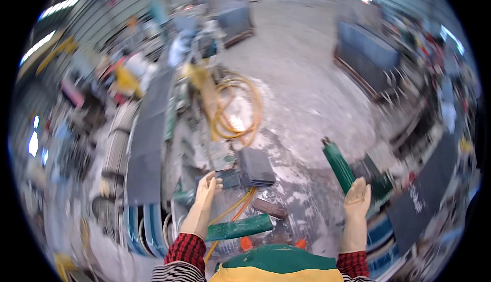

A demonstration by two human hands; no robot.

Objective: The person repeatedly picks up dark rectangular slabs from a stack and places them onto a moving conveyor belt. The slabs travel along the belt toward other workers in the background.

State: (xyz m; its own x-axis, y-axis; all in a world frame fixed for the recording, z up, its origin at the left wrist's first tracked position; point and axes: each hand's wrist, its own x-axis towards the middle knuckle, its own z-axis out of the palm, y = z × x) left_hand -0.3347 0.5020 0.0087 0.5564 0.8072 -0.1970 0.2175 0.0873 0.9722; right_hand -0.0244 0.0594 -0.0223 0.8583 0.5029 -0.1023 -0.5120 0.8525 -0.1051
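1. Nearest to me, at the lower edge, I see red-checked sleeves and a green and yellow garment; both gloved hands reach forward, well apart from each other.
2. My right hand (356, 198) is closed round the lower end of a green cylindrical tool (338, 165), which tilts up and away to the left, a grip near one end that I judge suits carrying or aiming it. The glove hides how the fingers wrap.
3. My left hand (206, 189) hovers with fingers loosely spread, holding nothing I can make out, just beside a stack of dark slabs (255, 167) and a small dark block.
4. Below it a green plank (239, 227) lies flat across an orange hose that runs up to a yellow hose coil (236, 109), I judge laid aside within reach.
5. A brown brick (269, 208) rests on the dusty concrete floor (307, 87).
6. Further off, long dark panels (148, 133) lie in a row at left; blue bins (365, 51) stand at right. Motion blur smears the clutter beyond, so I cannot name it.
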